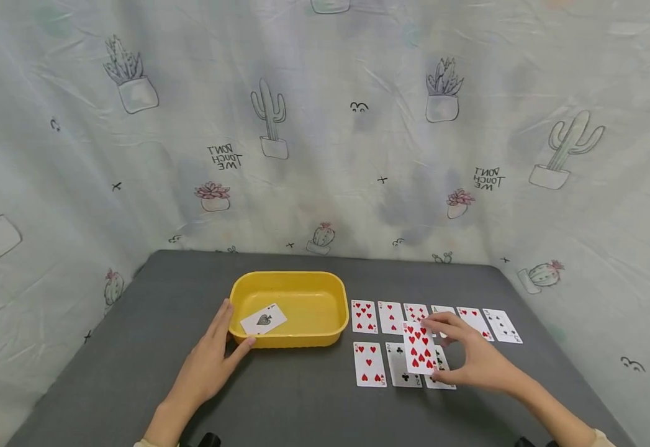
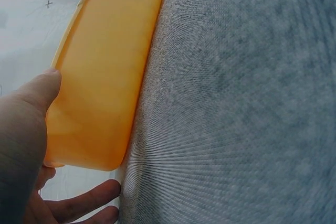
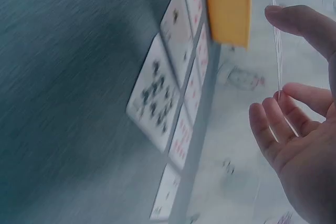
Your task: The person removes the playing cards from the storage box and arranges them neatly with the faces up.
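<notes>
Printed mirrored on the backdrop cloth point(image 1: 325, 124): "DON'T TOUCH ME", twice, left point(image 1: 225, 157) and right point(image 1: 488, 178). Ace of spades point(image 1: 264, 320) face up in the yellow tub point(image 1: 289, 338). Red heart pips on the held card point(image 1: 418, 347); corner figures too small to read.

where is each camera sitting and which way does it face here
Head: worn on the head, looking forward and down at the grey table; both forearms show, left hand at the yellow tub, right hand pinching a hearts card.
Left wrist: low beside the tub, facing along its side; thumb and fingers show.
Right wrist: under the palm, facing the card rows; the held card is edge-on.
Shared: all three see the tub.
</notes>
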A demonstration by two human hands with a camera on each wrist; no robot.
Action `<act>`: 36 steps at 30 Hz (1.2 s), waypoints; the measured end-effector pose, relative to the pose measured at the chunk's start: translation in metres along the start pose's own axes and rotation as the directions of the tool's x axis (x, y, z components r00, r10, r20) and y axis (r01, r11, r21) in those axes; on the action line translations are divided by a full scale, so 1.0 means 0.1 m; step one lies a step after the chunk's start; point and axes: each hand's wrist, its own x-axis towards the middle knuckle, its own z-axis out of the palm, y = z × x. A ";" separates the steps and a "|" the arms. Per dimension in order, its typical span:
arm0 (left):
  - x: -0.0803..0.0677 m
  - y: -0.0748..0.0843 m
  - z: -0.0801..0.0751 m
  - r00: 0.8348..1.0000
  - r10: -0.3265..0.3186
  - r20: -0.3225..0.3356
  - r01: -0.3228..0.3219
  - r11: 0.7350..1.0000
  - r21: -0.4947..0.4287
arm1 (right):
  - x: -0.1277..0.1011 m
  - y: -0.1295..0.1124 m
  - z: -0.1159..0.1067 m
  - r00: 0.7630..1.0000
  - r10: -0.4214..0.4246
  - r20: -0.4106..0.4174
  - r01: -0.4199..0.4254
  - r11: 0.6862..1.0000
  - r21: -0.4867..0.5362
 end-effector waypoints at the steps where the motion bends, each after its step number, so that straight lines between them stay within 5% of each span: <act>1: 0.00 0.00 0.00 1.000 -0.004 0.001 0.004 1.000 0.001 | -0.03 0.04 -0.02 1.000 0.011 -0.006 -0.011 1.000 -0.008; 12: 0.02 0.01 0.04 1.000 -0.012 0.009 0.012 1.000 0.001 | -0.49 0.58 -0.20 0.987 0.159 0.006 -0.159 0.984 0.081; 36: 0.02 0.02 0.00 1.000 -0.005 -0.009 0.005 1.000 0.006 | -0.76 1.21 -0.35 0.977 0.113 0.181 -0.142 0.977 0.159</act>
